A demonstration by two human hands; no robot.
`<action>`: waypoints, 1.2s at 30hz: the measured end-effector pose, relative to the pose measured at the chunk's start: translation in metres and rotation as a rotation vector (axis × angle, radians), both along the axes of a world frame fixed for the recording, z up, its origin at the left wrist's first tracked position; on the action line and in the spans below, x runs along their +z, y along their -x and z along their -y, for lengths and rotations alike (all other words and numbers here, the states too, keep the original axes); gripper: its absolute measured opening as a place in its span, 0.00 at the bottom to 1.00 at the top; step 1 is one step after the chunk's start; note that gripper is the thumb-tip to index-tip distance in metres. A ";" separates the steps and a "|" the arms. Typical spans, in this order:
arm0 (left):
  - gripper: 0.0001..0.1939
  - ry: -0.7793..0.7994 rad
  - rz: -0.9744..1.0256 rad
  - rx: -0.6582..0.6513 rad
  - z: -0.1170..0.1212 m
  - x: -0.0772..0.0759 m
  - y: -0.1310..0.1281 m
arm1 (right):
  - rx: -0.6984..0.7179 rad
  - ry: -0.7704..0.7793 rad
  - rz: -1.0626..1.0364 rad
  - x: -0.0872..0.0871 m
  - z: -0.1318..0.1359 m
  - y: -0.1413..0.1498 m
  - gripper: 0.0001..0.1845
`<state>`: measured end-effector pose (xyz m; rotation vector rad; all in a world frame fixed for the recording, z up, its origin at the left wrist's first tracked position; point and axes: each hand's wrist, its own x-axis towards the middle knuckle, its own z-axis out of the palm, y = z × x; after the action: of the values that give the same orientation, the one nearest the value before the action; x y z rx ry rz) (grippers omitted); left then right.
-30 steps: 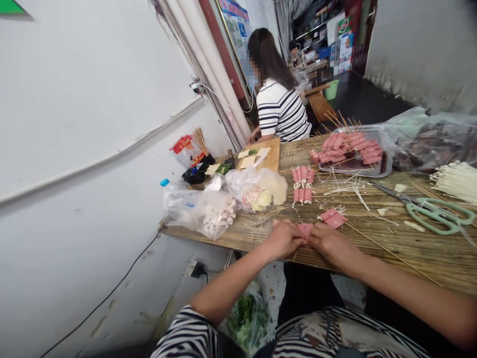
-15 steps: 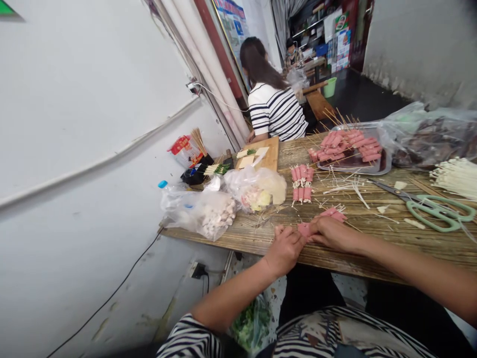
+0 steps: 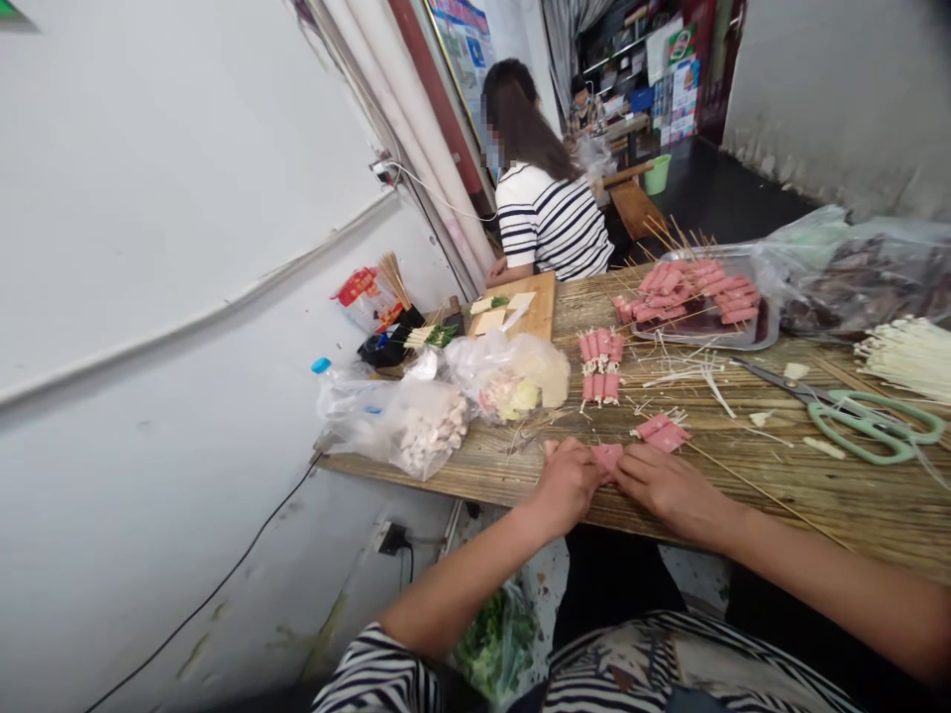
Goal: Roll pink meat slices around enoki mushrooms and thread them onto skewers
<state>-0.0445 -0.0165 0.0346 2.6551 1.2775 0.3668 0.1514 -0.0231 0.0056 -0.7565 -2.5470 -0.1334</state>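
Note:
My left hand and my right hand rest on the near edge of the wooden table, fingers curled onto a pink slice of meat that lies between them. Just beyond my right hand lie two more pink meat rolls and a thin bamboo skewer. Further back sits a row of finished meat-roll skewers. What is inside the slice under my fingers is hidden.
A metal tray of finished skewers stands at the back. Green-handled scissors and enoki mushrooms lie right. Plastic bags of food sit left, behind them a cutting board. A person in a striped shirt sits beyond.
My right hand reached out toward the meat rolls and came back beside my left hand; both again press on the pink slice. The view shifted slightly.

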 end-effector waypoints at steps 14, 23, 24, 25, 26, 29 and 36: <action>0.12 -0.156 0.068 0.008 0.004 -0.012 0.007 | -0.020 0.514 0.042 0.003 -0.038 0.009 0.21; 0.16 -0.068 0.029 -0.030 -0.005 -0.008 0.000 | -0.130 0.341 0.091 0.006 -0.026 0.008 0.18; 0.16 -0.043 0.034 -0.035 -0.006 -0.005 -0.001 | -0.159 0.281 0.088 0.008 -0.021 0.008 0.17; 0.16 -0.019 0.033 -0.036 -0.008 -0.003 -0.002 | -0.181 0.219 0.081 0.009 -0.015 0.008 0.15; 0.16 0.002 0.025 -0.034 -0.011 -0.001 -0.002 | -0.184 0.165 0.076 0.010 -0.011 0.008 0.14; 0.16 0.071 0.002 -0.029 -0.018 0.006 -0.002 | -0.118 0.100 0.083 0.008 -0.005 0.008 0.13; 0.10 0.067 0.018 0.011 -0.013 0.009 -0.001 | -0.086 0.398 0.063 0.014 -0.027 0.009 0.19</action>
<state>-0.0433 -0.0032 0.0433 2.5843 1.2768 0.3424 0.1423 0.0036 0.0197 -1.0235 -2.6331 0.3375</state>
